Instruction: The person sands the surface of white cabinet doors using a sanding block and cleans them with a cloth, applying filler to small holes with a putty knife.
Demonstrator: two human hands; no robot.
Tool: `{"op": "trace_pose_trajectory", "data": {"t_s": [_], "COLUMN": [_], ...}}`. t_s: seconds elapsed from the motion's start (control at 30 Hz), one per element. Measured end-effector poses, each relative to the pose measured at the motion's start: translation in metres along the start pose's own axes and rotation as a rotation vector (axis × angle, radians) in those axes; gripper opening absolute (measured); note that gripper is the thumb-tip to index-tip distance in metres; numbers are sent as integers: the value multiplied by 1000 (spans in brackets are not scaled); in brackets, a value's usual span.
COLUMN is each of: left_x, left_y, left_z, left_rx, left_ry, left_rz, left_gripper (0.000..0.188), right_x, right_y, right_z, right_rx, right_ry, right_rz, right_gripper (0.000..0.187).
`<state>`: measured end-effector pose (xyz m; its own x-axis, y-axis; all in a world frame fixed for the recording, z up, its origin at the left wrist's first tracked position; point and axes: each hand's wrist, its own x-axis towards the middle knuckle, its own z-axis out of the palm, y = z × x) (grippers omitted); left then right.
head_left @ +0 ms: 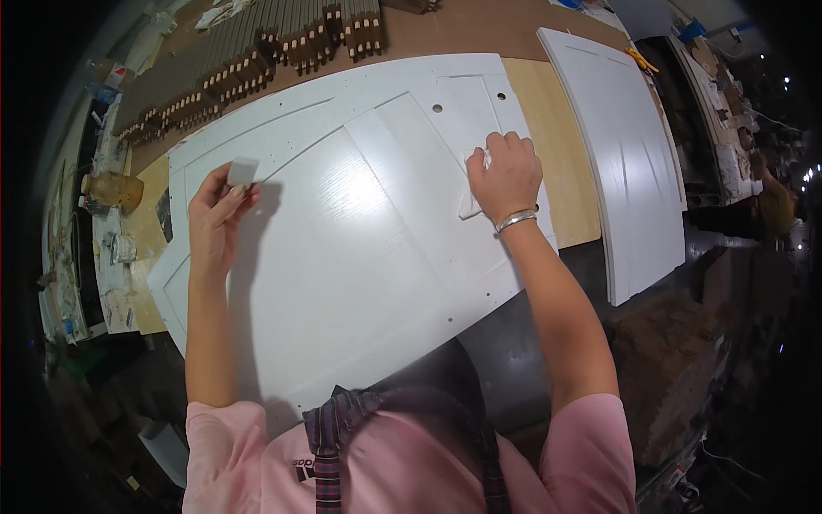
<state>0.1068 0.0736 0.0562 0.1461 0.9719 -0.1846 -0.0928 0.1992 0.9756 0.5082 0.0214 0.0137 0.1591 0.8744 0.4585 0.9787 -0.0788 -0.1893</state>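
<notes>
A flat grey square [243,172] was pinched in the left hand [222,208], crumpled white cloth [469,206] in the right hand [510,176] at two o'clock. The glossy white panel [342,257] risked being scratched by grit.

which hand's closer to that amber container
Left. The left hand is over the left side of the big white panel, right of the amber container; the right hand is farther, at the panel's right side.

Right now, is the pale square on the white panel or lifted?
Lifted: the left hand grips the pale square by its lower edge, casting shadow on the white panel beside it.
</notes>
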Motion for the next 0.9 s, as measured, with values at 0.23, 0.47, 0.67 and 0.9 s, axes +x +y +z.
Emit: {"op": "trace_pose_trajectory", "data": {"t_s": [0.23,0.47,0.67,0.9], "left_x": [-103,-157,-131,-82], "left_y": [9,-18,-50,-33], "left_z": [-131,-297,-355,-400], "left_rx": [-5,181,272,1054], "left_ry": [387,888,956,1068], "left_rz": [113,-10,-2,127], "left_gripper": [35,35,37,27], "right_x": [1,-10,-5,-6], "right_y": [-12,-1,-5,-5], "right_z": [17,8,9,8], "right_rx": [93,-40,-78,-111], "right_ry": [92,14,-16,-15], "right_rz": [-111,-59,-38,-7], "right_gripper": [14,13,15,16]}}
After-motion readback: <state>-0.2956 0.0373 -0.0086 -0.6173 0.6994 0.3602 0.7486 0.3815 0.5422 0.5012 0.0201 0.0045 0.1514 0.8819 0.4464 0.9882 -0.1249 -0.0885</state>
